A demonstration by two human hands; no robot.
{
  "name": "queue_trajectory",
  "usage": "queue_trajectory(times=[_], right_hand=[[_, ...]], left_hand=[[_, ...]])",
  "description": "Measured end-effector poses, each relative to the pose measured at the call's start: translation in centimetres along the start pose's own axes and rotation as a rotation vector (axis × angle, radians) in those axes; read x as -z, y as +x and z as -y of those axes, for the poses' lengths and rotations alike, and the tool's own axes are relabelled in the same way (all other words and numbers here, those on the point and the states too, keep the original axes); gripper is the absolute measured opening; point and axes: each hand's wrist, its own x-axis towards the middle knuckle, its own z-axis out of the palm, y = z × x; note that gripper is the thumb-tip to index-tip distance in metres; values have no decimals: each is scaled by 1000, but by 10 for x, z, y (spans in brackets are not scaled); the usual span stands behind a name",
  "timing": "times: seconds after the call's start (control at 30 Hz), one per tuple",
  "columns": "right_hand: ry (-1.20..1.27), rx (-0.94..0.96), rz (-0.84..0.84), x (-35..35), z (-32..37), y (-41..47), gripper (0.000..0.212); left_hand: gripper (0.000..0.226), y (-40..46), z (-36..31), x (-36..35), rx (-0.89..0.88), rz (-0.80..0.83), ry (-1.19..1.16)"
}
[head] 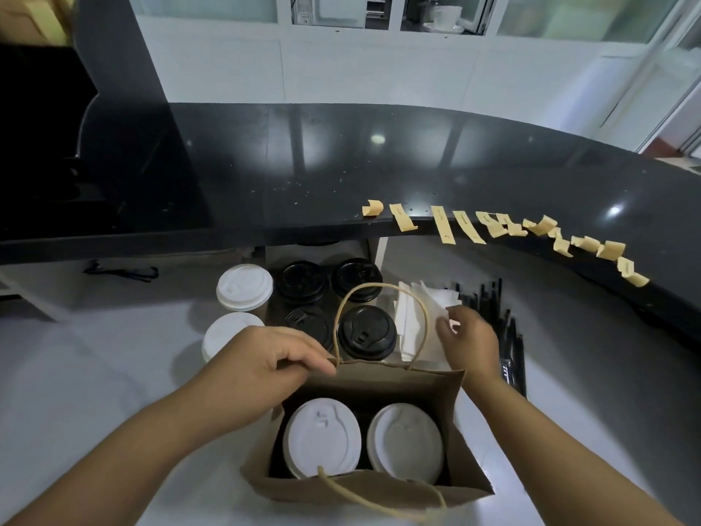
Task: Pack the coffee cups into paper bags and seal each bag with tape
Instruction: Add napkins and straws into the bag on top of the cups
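Note:
An open brown paper bag (451, 434) stands on the white counter close to me. Two cups with white lids (322, 438) (406, 442) sit side by side inside it. My left hand (265, 366) pinches the bag's far rim at the base of its twine handle (383, 288). My right hand (470, 343) reaches past the bag and its fingers touch a stack of white napkins (417, 309). Behind the bag stand several cups with black lids (366, 332) and two with white lids (244, 286). Several strips of tan tape (443, 229) hang along the black counter's edge.
A raised black counter (341, 165) curves across the back and round to the right. Black straws (512, 336) lie to the right of the napkins. The white worktop (95, 373) spreads out to the left. A dark cord (121, 273) lies at the back left.

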Motion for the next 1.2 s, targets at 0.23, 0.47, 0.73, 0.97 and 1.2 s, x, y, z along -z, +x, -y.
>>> queue_trajectory(times=[0.23, 0.47, 0.73, 0.97, 1.2], right_hand=[[-76, 14, -143, 1, -2, 5, 14], [-263, 351, 39, -16, -15, -13, 12], [-273, 468, 94, -23, -26, -13, 45], [-250, 467, 114, -26, -30, -13, 47], [-192, 406, 113, -23, -30, -15, 33]], left_hand=[[35, 6, -4, 7, -61, 109, -52], [21, 16, -5, 14, -3, 92, -111], [16, 23, -4, 9, 19, 70, -142], [19, 25, -7, 9, 20, 62, -136], [32, 22, -10, 9, 37, 34, -92]])
